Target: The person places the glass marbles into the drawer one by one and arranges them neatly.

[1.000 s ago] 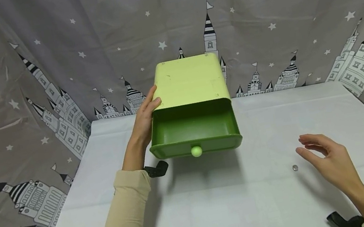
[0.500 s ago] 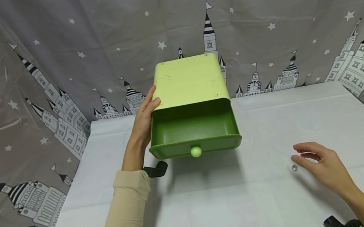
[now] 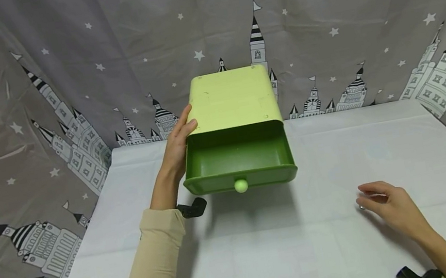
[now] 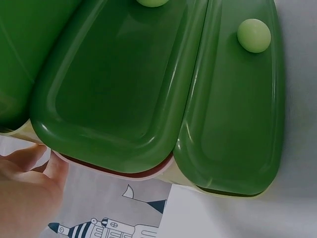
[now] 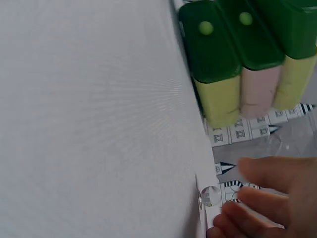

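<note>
A small drawer cabinet with a yellow-green top stands at the back of the table. Its dark green top drawer, with a round light-green knob, is pulled out and bare inside. My left hand rests against the cabinet's left side with extended fingers; in the left wrist view two lower drawer fronts are pushed in. On the right, my right hand hovers low, thumb and fingers apart. A small clear glass ball lies by its fingertips, partly hidden by the thumb in the head view.
White cloth covers the table. A grey curtain printed with castles and stars hangs behind and at both sides. In the right wrist view the cabinet's middle section is pink.
My right hand has moved left and down to the glass ball, with thumb and fingers drawing somewhat closer. The left hand and cabinet have stayed put.
</note>
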Demonstrator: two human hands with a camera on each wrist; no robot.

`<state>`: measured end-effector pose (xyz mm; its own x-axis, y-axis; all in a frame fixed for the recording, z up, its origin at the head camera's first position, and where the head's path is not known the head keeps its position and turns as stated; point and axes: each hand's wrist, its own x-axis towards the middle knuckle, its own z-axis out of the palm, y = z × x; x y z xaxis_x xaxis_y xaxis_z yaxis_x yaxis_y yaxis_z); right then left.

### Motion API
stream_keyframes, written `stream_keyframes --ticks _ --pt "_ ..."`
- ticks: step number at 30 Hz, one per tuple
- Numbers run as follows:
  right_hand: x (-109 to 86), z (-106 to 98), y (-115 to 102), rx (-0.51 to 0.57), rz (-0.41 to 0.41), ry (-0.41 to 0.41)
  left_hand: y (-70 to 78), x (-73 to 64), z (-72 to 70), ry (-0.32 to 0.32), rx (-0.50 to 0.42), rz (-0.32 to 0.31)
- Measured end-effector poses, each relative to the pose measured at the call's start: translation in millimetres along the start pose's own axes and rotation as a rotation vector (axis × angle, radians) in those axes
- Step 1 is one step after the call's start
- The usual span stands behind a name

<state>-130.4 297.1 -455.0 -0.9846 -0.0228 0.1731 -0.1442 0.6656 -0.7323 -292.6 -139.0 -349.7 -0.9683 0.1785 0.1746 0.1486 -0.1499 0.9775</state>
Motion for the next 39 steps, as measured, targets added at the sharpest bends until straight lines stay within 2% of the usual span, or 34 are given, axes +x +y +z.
stream_keyframes --ticks 8,21,29,39 --pt "-2.1 1.6 8.5 -0.045 -0.038 -0.01 0.8 -0.2 0.3 -0.009 -0.002 0.012" --pt "-4.8 10.5 5.6 -0.092 -0.028 0.007 1.8 -0.4 1.6 0.003 0.0 -0.005" --pt "-6.3 15.3 8.1 -0.122 -0.077 0.045 0.8 -0.7 0.6 -0.002 0.017 0.006" --pt "-5.8 14.5 7.7 -0.17 -0.077 0.041 -0.1 -1.0 1.0 0.006 -0.003 0.002"
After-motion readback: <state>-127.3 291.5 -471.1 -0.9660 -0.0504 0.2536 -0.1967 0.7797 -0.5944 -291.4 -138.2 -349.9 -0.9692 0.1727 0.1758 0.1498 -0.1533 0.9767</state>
